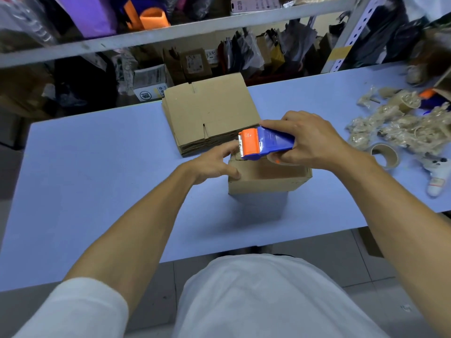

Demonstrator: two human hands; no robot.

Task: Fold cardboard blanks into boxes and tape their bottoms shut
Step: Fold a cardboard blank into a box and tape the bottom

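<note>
A folded cardboard box [266, 178] stands in the middle of the blue table [97, 167]. My right hand [310, 142] grips a blue and orange tape dispenser [263, 142] just above the box's far edge, its toothed orange end pointing left. My left hand [214, 164] rests on the box's left top corner, thumb on the side, fingers stretched toward the dispenser's teeth. Behind the box lies a stack of flat cardboard blanks [207, 113].
Crumpled tape scraps [395, 125] and empty tape cores [384, 154] litter the table's right side, beside a white object [436, 176]. A second orange and blue tool [429, 93] lies far right. Cluttered shelves [170, 35] rise behind the table.
</note>
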